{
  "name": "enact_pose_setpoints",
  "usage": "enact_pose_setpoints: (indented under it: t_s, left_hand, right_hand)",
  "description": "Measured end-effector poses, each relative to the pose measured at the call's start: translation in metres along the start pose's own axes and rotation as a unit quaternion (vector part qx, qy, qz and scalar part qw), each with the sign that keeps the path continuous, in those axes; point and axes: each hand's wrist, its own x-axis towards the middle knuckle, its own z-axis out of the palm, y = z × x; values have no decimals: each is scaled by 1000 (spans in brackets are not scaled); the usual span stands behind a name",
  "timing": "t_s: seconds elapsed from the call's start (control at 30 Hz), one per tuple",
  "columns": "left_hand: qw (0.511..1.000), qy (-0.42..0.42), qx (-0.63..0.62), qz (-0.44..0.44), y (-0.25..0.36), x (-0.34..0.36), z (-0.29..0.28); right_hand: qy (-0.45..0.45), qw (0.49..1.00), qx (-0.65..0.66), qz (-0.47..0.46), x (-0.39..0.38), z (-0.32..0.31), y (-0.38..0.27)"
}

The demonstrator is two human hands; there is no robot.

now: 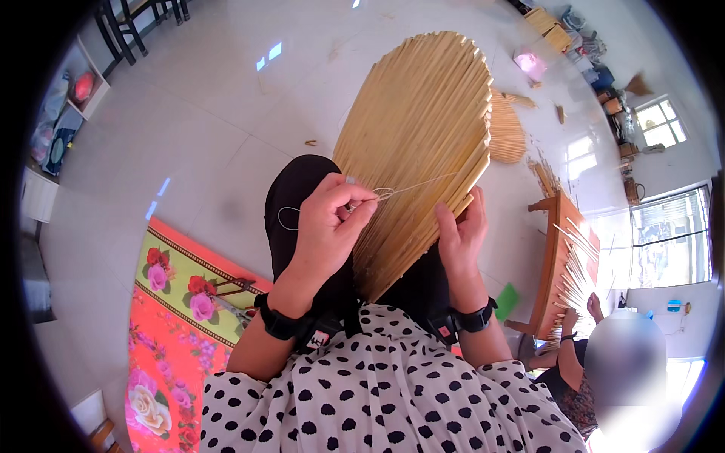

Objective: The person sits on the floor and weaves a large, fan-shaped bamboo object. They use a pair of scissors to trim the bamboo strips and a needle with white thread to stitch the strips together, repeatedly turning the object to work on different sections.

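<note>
A large oval panel of pale straw-coloured stalks point(423, 113), laid side by side, rests across my lap with its rounded end pointing away from me. Over its near half, my left hand point(332, 219) pinches a thin pale thread point(387, 193) between thumb and fingertips. Part of the thread loops out on the left of that hand; another length runs taut across the stalks to the right edge. My right hand point(462, 230) grips that right edge, thumb on top and fingers mostly hidden behind it.
A floral cloth point(177, 332) with scissors point(234, 298) on it lies at left. Another stalk panel point(506, 128) is on the tiled floor beyond mine. At right, a co-worker's hand point(594, 306) is near loose stalks on a wooden table point(550, 264). A dark chair point(124, 30) stands far left.
</note>
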Motion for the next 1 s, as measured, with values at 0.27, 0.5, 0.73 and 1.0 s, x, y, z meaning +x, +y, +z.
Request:
enact_pose_setpoints:
  t_s: [0.27, 0.5, 0.73, 1.0]
  left_hand:
    - [994, -4, -102, -34, 3, -8, 15]
    - [994, 13, -99, -44, 1, -2, 48]
    - [998, 23, -49, 21, -2, -12, 62]
    - [980, -107, -161, -51, 12, -10, 53]
  right_hand:
    - [-45, 999, 1, -3, -9, 2, -17]
    - [-65, 998, 7, -3, -27, 6, -28]
    - [-58, 994, 21, 87, -43, -5, -23]
    - [-34, 991, 76, 103, -44, -8, -21]
